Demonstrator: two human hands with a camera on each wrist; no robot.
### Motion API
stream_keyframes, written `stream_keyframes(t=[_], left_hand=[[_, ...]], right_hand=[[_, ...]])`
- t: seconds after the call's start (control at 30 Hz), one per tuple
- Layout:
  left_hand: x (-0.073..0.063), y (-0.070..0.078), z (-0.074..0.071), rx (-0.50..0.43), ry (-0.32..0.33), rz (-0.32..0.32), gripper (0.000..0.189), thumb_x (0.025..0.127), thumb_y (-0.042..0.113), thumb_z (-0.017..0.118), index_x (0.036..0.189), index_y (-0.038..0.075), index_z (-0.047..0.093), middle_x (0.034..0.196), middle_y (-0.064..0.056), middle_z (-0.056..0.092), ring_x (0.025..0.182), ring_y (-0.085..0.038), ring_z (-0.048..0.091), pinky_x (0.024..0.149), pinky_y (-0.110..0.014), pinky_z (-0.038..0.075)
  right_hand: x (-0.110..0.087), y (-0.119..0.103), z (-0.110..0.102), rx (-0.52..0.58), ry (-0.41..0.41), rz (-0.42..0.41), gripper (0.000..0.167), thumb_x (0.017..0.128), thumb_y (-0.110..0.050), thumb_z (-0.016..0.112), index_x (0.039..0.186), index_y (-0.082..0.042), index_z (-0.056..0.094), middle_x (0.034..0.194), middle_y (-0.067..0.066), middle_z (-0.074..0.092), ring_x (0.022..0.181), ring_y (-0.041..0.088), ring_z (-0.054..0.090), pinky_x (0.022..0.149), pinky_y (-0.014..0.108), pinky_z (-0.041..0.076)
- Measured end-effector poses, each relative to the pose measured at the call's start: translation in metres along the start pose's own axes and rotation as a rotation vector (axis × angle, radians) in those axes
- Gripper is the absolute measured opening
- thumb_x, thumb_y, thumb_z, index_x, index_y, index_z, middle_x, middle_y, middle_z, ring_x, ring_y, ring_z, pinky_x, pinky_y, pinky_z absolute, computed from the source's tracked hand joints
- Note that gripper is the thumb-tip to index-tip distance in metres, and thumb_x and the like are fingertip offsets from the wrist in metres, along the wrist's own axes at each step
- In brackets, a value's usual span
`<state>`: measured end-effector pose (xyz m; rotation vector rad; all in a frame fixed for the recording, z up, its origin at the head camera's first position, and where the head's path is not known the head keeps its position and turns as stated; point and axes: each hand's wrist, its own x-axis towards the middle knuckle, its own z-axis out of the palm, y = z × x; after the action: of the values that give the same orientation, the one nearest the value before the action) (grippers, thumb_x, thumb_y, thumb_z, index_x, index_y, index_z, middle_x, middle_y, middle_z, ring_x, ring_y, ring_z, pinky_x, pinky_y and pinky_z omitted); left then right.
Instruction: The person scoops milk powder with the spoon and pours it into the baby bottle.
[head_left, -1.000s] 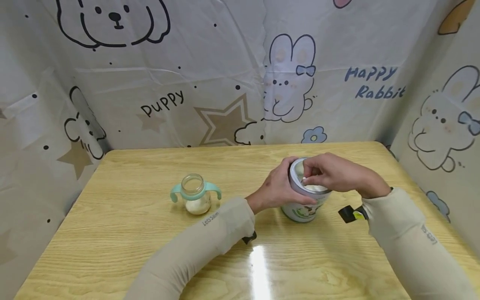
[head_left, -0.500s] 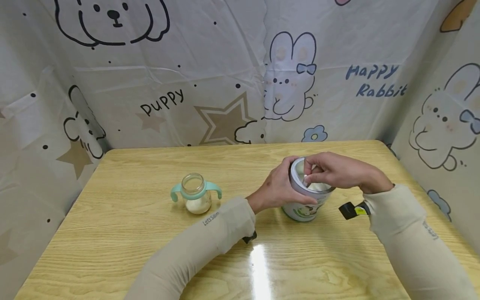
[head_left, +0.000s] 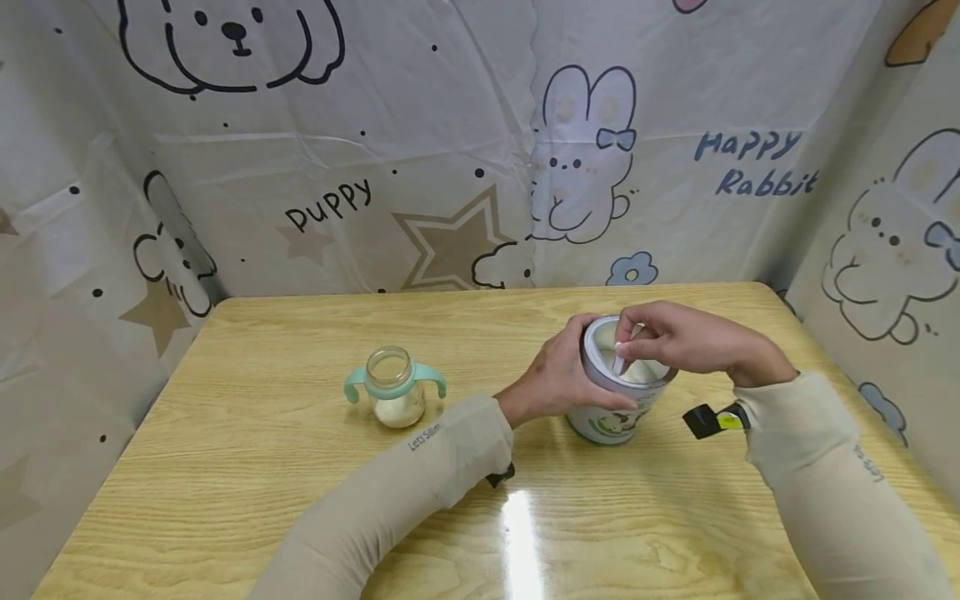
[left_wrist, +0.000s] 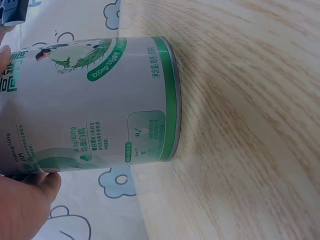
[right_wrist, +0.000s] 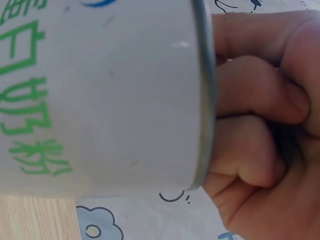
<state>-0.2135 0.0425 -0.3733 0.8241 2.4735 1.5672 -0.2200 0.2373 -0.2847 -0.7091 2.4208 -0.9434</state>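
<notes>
A milk powder can (head_left: 609, 423) with green print stands on the table, tilted slightly in the head view. My left hand (head_left: 558, 377) grips its side near the top, thumb in front. My right hand (head_left: 678, 340) reaches over the open mouth and pinches the white handle of a scoop (head_left: 618, 362); the scoop's bowl is hidden inside. In the right wrist view, the curled fingers (right_wrist: 245, 150) sit at the metal rim. Left of the can stands a baby bottle (head_left: 397, 410) with mint-green handles, uncapped, pale contents at the bottom.
The wooden table (head_left: 262, 467) reaches back to a fabric screen (head_left: 322, 150) printed with puppies and rabbits, which also stands along both sides. A black wrist device (head_left: 701, 422) hangs by the right sleeve.
My right hand has shifted slightly right and up at the can's mouth, and more of the white scoop handle shows. The left hand, can and bottle stay in place.
</notes>
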Motion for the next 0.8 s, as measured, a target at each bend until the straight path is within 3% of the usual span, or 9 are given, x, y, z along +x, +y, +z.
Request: stream_keyframes(t=[0.37, 0.57, 0.8], left_hand=[[0.0001, 0.0002, -0.0008, -0.008, -0.007, 0.000, 0.104, 0.064, 0.027, 0.097, 0.147, 0.012, 0.036, 0.130, -0.002, 0.054, 0.110, -0.009, 0.054, 0.092, -0.023, 0.050], [-0.0002, 0.0004, -0.0007, -0.018, -0.010, 0.002, 0.104, 0.064, 0.027, 0.097, 0.147, 0.012, 0.036, 0.133, -0.006, 0.054, 0.113, -0.011, 0.054, 0.094, -0.024, 0.049], [-0.0004, 0.0004, -0.0004, -0.017, -0.010, -0.006, 0.105, 0.064, 0.026, 0.097, 0.147, 0.013, 0.035, 0.133, -0.003, 0.055, 0.117, -0.014, 0.056, 0.098, -0.026, 0.049]], right_hand=[[-0.0010, 0.0004, -0.0045, 0.059, 0.126, 0.059, 0.015, 0.101, -0.013, 0.057, 0.099, 0.002, 0.059, 0.063, 0.005, 0.053, 0.050, 0.011, 0.037, 0.048, 0.028, 0.043], [-0.0014, -0.0005, -0.0082, 0.015, 0.204, 0.130, 0.016, 0.102, -0.014, 0.055, 0.104, 0.001, 0.057, 0.091, 0.013, 0.070, 0.056, 0.013, 0.041, 0.052, 0.028, 0.042], [0.0014, -0.0011, -0.0094, -0.014, 0.276, 0.215, 0.020, 0.103, -0.017, 0.054, 0.108, 0.003, 0.056, 0.094, 0.011, 0.070, 0.066, 0.017, 0.040, 0.056, 0.029, 0.035]])
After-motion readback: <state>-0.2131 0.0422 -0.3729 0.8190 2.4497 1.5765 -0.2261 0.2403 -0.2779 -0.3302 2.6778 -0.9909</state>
